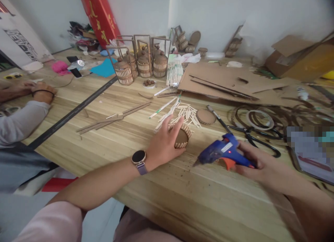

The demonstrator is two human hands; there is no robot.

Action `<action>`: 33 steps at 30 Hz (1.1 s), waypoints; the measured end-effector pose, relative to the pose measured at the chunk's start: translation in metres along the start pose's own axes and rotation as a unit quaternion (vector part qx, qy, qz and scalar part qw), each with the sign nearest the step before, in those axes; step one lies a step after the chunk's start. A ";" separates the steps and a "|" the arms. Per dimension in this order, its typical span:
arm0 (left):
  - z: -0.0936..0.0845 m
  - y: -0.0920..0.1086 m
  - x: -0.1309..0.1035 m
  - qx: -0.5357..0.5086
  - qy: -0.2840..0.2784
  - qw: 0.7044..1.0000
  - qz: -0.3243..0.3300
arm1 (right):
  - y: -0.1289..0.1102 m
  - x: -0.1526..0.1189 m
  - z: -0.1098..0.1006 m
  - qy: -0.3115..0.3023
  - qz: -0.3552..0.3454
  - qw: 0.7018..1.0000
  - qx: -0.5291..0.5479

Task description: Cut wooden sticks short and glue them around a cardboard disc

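Observation:
My left hand [164, 144] is at the left side of a small round basket [184, 135], thumb near its front and fingers at its back, gripping it between them. Short upright sticks ring its brown base. My right hand [254, 162] is closed around the handle of a blue hot glue gun [219, 149] with an orange trigger. Its nozzle points left and down over the table, apart from the basket. Behind the basket lies a pile of short pale sticks [188, 112], beside a brown disc with a rim [206, 116].
Several finished lidded baskets with tall handles [144, 66] stand at the back. Flat cardboard [208, 78], black scissors [257, 139], a tape roll [260, 119] and a phone [313, 162] lie to the right. A co-worker's hands [39, 90] rest at far left, past a dark strip [75, 109].

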State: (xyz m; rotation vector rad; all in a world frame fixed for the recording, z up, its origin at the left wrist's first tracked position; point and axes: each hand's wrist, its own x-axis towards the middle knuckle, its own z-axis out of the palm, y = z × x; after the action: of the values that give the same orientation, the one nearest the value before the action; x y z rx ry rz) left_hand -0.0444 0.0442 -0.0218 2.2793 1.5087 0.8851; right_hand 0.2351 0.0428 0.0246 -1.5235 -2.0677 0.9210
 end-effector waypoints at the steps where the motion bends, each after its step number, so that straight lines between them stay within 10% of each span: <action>1: 0.000 -0.001 0.000 -0.003 -0.003 1.000 0.003 | 0.001 -0.001 0.000 0.021 0.019 0.999 0.032; 8: 0.000 -0.004 -0.002 -0.025 -0.015 0.999 0.026 | -0.003 -0.005 0.014 0.045 0.134 0.967 0.212; 33: 0.000 -0.005 -0.001 -0.038 -0.004 0.999 0.024 | 0.008 -0.002 0.038 -0.014 0.116 0.980 0.162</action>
State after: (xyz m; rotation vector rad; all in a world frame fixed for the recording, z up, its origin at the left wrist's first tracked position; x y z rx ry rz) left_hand -0.0482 0.0451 -0.0252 2.2711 1.3969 0.9292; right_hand 0.2155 0.0320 -0.0075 -1.5955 -1.6771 1.3007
